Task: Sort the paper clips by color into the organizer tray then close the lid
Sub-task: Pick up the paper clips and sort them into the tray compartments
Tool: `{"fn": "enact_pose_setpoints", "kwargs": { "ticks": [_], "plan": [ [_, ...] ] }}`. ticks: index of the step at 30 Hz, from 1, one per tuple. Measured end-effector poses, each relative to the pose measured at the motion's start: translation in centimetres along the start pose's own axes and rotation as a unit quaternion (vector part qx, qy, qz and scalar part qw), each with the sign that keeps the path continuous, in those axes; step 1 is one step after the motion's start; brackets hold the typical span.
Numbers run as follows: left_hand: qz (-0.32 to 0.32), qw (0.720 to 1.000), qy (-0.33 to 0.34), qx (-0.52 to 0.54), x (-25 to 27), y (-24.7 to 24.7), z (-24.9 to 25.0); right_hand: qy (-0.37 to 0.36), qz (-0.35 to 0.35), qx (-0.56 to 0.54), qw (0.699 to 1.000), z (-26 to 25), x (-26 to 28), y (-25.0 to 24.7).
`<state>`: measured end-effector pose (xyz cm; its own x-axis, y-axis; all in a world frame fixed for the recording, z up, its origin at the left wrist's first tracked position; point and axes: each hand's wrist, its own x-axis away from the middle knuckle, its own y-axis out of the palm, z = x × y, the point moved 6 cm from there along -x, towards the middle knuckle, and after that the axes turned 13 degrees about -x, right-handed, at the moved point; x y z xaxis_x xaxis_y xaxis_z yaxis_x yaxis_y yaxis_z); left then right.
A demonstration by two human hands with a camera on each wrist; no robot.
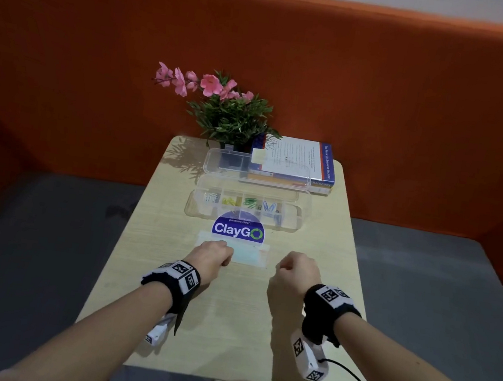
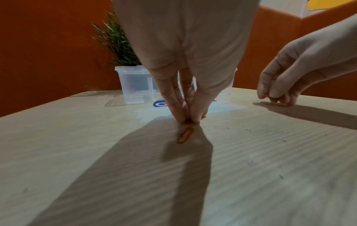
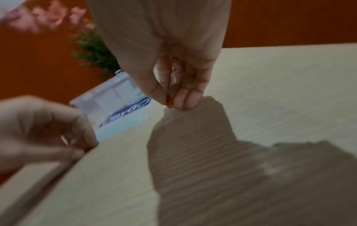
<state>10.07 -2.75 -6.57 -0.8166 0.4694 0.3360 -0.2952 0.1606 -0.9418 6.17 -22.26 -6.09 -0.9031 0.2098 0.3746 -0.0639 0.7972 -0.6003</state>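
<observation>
Sorting nearly done: clear plastic organizer tray holds coloured clips, lid open; left hand and right hand each pinch an orange paper clip; another orange clip lies on the bench.

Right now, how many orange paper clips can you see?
2. One orange clip lies on the table, its end between the left grip's fingertips. A second orange clip is pinched in the right grip. Fingers may hide more.

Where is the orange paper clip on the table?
In the left wrist view, the orange paper clip lies flat on the table, just before the left hand's fingertips.
</observation>
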Motion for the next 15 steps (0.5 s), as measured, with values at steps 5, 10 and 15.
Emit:
{"fn": "enact_pose_setpoints", "kwargs": {
  "ticks": [5, 10, 15],
  "plan": [
    [-0.013, 1.000, 0.010, -0.012, -0.2, 0.0, 0.3, 0.077, -0.008, -0.188, 0.979, 1.7, 0.0, -1.0],
    [-0.027, 0.999, 0.022, -0.026, 0.0, 0.0, 0.7, 0.121, -0.029, -0.384, 0.915, 1.4, 0.8, -1.7],
    [-0.042, 0.999, 0.003, 0.031, 0.2, -0.2, 0.5, 0.162, -0.074, -0.467, 0.866, 0.4, 0.4, -2.0]
  ]
}}
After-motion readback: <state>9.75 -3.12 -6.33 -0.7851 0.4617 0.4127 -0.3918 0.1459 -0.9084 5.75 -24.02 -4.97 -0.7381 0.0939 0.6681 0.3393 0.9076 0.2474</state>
